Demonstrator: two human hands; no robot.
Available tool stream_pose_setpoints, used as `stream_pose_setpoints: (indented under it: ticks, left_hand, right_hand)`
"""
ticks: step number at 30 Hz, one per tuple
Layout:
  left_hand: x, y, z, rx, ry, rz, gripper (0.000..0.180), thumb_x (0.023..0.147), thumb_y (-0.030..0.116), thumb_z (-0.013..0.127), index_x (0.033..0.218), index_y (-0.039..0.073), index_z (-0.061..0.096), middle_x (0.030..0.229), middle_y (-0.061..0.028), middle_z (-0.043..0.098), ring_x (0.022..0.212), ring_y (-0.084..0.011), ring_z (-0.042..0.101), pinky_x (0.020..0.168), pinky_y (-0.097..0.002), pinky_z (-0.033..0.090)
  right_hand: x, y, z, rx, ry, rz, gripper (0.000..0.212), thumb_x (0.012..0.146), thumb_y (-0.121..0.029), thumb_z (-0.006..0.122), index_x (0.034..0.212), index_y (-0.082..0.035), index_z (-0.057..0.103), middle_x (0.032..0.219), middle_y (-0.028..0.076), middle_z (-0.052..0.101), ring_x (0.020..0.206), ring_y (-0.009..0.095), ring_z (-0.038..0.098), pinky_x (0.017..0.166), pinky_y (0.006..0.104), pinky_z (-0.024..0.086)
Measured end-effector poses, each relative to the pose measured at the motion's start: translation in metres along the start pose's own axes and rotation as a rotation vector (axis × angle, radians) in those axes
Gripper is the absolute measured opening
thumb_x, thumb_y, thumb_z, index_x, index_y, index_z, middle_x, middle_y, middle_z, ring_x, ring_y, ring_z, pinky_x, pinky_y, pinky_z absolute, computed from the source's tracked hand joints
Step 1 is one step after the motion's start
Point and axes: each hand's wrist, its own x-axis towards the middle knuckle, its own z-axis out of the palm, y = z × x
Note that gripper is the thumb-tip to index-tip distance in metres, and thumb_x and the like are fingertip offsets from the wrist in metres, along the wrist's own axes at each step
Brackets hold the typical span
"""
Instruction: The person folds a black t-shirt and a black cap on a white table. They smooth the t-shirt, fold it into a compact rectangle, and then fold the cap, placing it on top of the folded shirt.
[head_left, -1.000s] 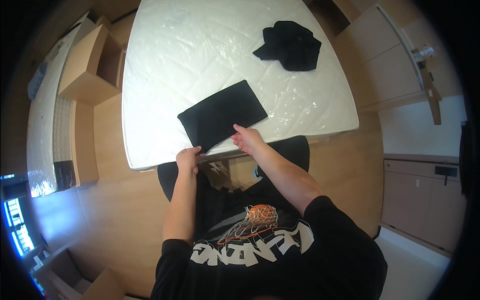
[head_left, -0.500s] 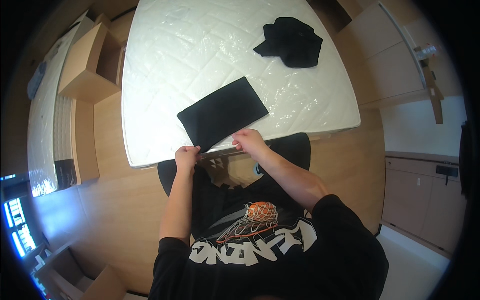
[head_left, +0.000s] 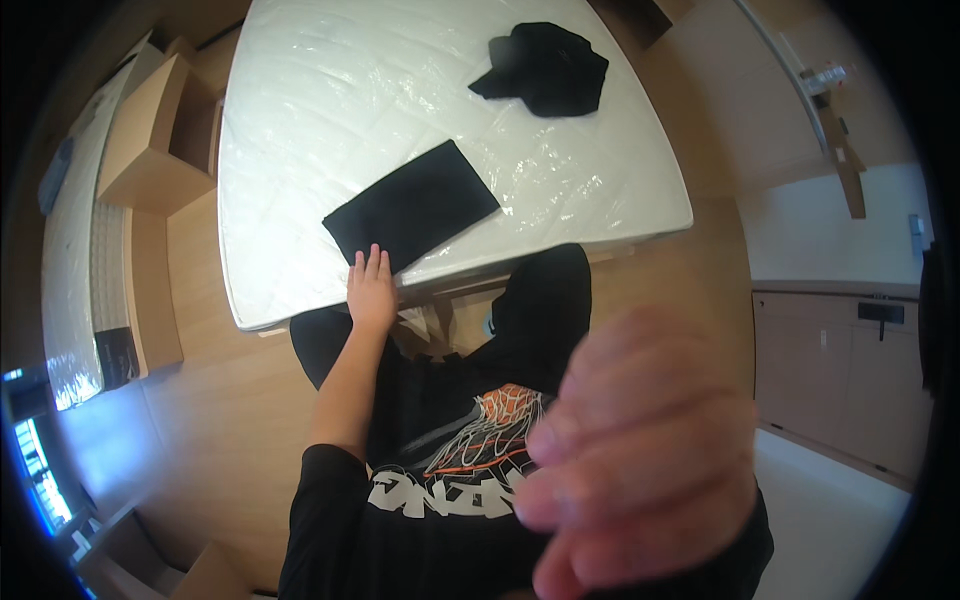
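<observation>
A folded black cloth (head_left: 415, 200), roughly rectangular and probably a garment, lies flat on the plastic-wrapped white mattress (head_left: 300, 120) near its front edge. My left hand (head_left: 372, 293) rests on the cloth's near corner with its fingers stretched out. Raised close to the camera at the lower right, my right hand (head_left: 645, 450) looks large and slightly blurred. Its fingers are curled in, and nothing shows between them. Farther back on the mattress, a crumpled black cloth (head_left: 550, 70) lies apart from the folded one.
My black-clad knees (head_left: 545, 290) are against the mattress's front edge. At the left stand a wooden open-fronted cabinet (head_left: 150, 140) and another wrapped mattress (head_left: 75, 270). A door with a dark handle (head_left: 882, 325) is at the far right, and wooden floor (head_left: 240, 400) shows between.
My right hand has left the cloth's near edge and come up toward the camera. My left hand has gone from pinching the corner to lying flat on it. The view has shifted slightly.
</observation>
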Motion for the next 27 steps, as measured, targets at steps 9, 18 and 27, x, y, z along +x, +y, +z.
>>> stream_pose_setpoints:
  ticks: [9, 18, 27]
  left_hand:
    - [0.01, 0.015, -0.016, 0.032, -0.021, 0.041, 0.025, 0.081, 0.016, 0.064, 0.104, 0.008, 0.07, 0.091, -0.0077, 0.059, 0.09, -0.0289, 0.056, 0.079, -0.0428, 0.044]
    - [0.004, 0.018, -0.025, 0.004, -0.067, 0.023, 0.039, 0.079, 0.018, 0.064, 0.116, 0.005, 0.067, 0.1, -0.0082, 0.06, 0.098, -0.0286, 0.055, 0.083, -0.0421, 0.045]
    - [-0.004, 0.017, -0.025, 0.044, -0.078, -0.011, 0.042, 0.077, 0.018, 0.066, 0.117, 0.005, 0.067, 0.099, -0.0093, 0.06, 0.098, -0.0289, 0.056, 0.083, -0.0412, 0.046]
  right_hand:
    - [0.0, -0.052, 0.001, 0.268, 0.08, 0.129, 0.022, 0.081, -0.002, 0.074, 0.101, -0.003, 0.066, 0.091, 0.009, 0.068, 0.074, 0.019, 0.065, 0.062, 0.0265, 0.05]
    - [0.003, -0.055, 0.028, 0.799, 0.184, 0.264, 0.021, 0.082, -0.001, 0.072, 0.102, 0.0, 0.066, 0.093, 0.01, 0.067, 0.075, 0.02, 0.066, 0.063, 0.0255, 0.051]
    - [-0.014, -0.062, 0.016, 0.874, 0.18, 0.35, 0.02, 0.084, 0.0, 0.071, 0.103, 0.002, 0.065, 0.095, 0.012, 0.065, 0.076, 0.02, 0.066, 0.064, 0.0246, 0.051]
